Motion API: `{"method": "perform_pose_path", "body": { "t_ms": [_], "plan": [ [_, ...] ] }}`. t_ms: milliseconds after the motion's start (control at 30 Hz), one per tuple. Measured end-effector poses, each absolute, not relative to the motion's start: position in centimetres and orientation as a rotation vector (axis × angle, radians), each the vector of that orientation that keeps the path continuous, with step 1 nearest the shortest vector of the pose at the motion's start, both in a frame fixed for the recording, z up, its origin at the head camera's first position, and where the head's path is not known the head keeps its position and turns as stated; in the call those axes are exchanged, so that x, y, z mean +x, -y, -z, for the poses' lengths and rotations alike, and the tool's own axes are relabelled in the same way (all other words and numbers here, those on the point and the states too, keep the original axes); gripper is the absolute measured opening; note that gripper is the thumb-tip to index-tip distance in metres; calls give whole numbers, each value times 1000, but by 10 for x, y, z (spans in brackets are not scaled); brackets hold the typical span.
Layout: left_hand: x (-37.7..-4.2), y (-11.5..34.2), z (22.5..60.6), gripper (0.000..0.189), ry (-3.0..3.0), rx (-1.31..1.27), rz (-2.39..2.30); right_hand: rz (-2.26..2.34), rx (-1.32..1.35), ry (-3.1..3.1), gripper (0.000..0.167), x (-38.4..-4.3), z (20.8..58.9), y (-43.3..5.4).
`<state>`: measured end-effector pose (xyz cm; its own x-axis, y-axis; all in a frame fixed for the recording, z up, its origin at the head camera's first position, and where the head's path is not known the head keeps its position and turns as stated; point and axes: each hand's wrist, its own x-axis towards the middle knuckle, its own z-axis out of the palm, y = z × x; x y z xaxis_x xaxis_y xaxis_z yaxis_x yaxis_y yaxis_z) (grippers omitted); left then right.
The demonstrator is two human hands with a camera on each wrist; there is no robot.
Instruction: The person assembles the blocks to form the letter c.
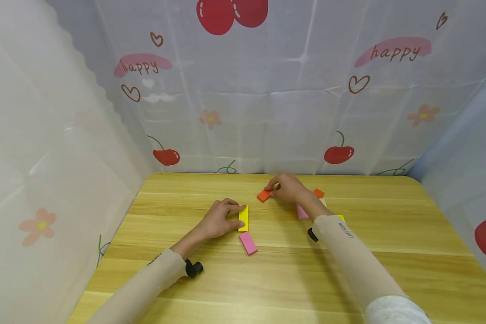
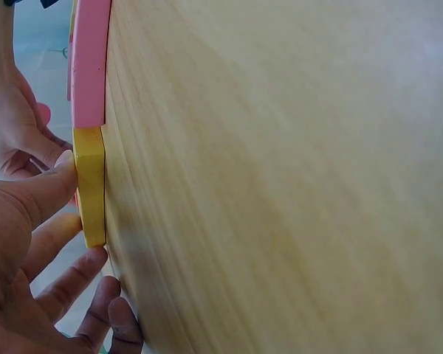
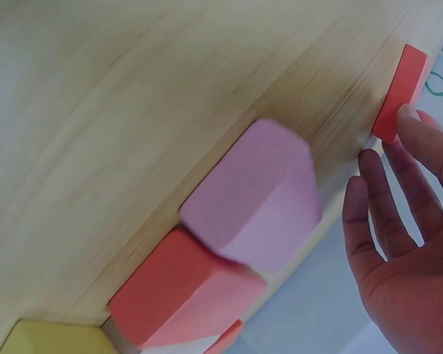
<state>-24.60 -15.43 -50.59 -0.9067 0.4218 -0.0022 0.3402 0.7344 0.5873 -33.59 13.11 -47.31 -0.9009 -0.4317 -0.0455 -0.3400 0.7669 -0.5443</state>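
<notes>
My left hand [image 1: 220, 219] holds a flat yellow block [image 1: 244, 218] on the wooden table, thumb and index finger at its surface. In the left wrist view, the yellow block [image 2: 91, 188] meets the end of a pink block [image 2: 92, 63]. From the head, that pink block [image 1: 249, 243] lies slanted just nearer than the yellow one. Farther back, my right hand [image 1: 287, 188] pinches one end of a flat orange-red block [image 1: 263, 195]. The right wrist view shows the thumb on this orange-red block [image 3: 401, 92], while the other fingers spread beside it.
Under and beside the right forearm sit more blocks, partly hidden: a pink one [image 1: 302, 212], an orange one [image 1: 318, 193] and a yellow one [image 1: 341, 218]. A printed curtain [image 1: 267, 130] hangs along the back edge of the wooden table [image 1: 291, 279].
</notes>
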Motion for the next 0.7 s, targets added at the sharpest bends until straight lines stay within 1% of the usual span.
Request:
{"method": "perform_pose_path", "body": {
  "t_ms": [700],
  "plan": [
    [-246,154,505,56,-2786,581,-926,797,-621,-2770,24,-335,472,-109]
  ]
}}
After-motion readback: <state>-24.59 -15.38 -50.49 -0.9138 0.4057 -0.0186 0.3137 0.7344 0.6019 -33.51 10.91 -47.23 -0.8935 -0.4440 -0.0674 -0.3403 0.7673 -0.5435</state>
